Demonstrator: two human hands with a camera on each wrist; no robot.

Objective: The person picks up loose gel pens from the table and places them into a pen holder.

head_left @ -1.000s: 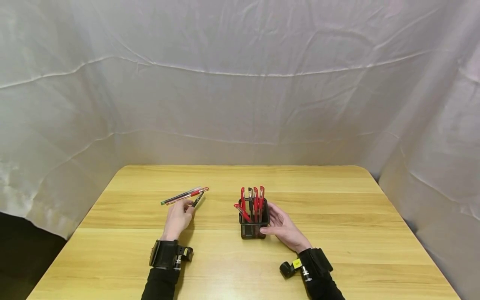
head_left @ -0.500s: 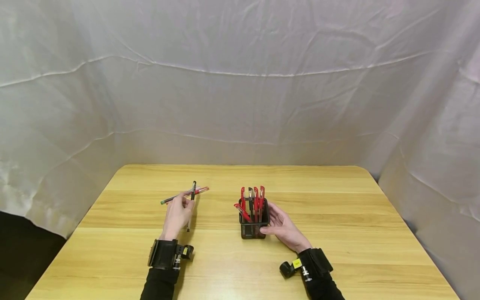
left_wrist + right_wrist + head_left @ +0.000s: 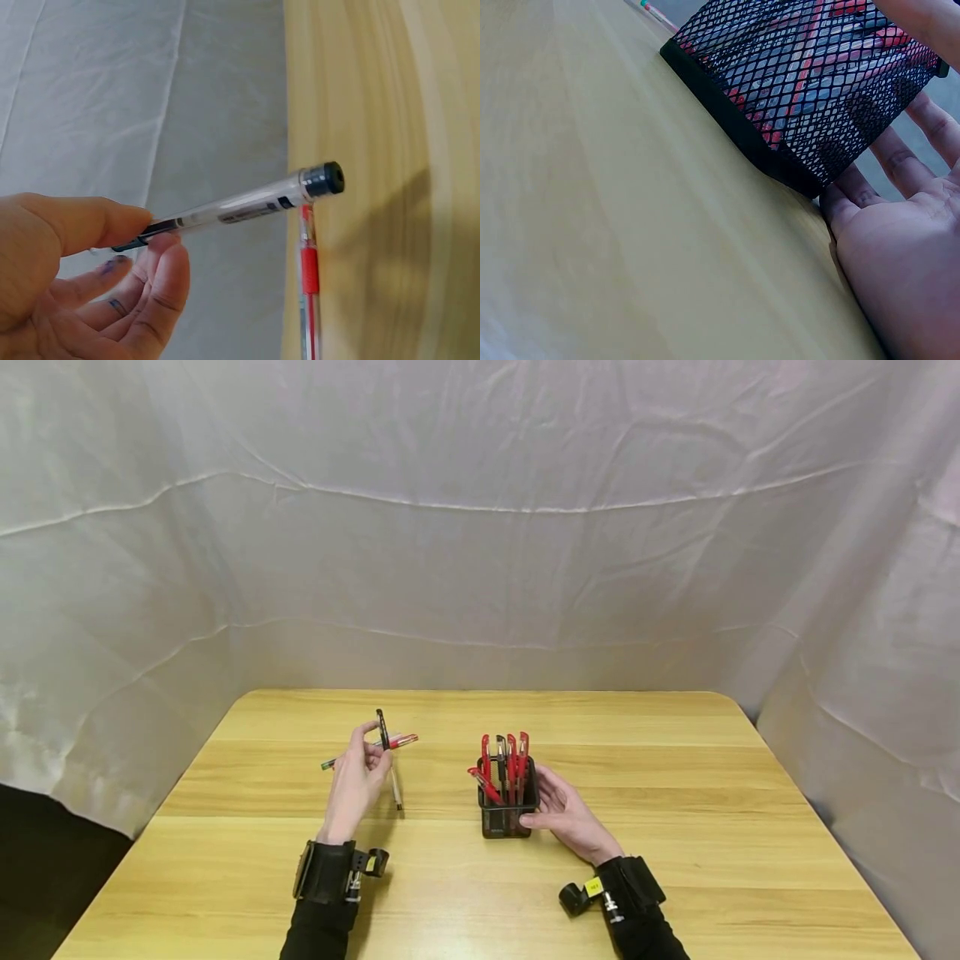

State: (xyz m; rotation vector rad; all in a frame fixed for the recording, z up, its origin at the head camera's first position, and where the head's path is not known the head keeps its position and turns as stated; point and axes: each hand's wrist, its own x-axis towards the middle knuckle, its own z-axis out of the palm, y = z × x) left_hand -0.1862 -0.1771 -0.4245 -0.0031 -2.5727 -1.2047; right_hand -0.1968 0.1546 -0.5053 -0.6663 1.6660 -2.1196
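Observation:
My left hand (image 3: 356, 789) pinches a clear-barrelled gel pen with black ends (image 3: 247, 206) between thumb and fingers, above the table. In the head view the pen stands steeply, its black cap up and its other end down. My right hand (image 3: 573, 822) holds the right side of a black mesh pen holder (image 3: 495, 823), thumb at the front and fingers behind. Several red pens (image 3: 512, 768) and a black pen (image 3: 501, 760) stand in the holder. One red pen (image 3: 483, 783) leans out to the left.
Behind the left hand, a red pen (image 3: 405, 741) and a green-ended pen (image 3: 327, 765) lie close together on the wooden table (image 3: 645, 777). A pale cloth (image 3: 480, 568) hangs around the back and sides.
My left hand has lifted the black pen off the table and turned it from slanting to nearly upright, its lower end swinging right. The right hand and pen holder have stayed still.

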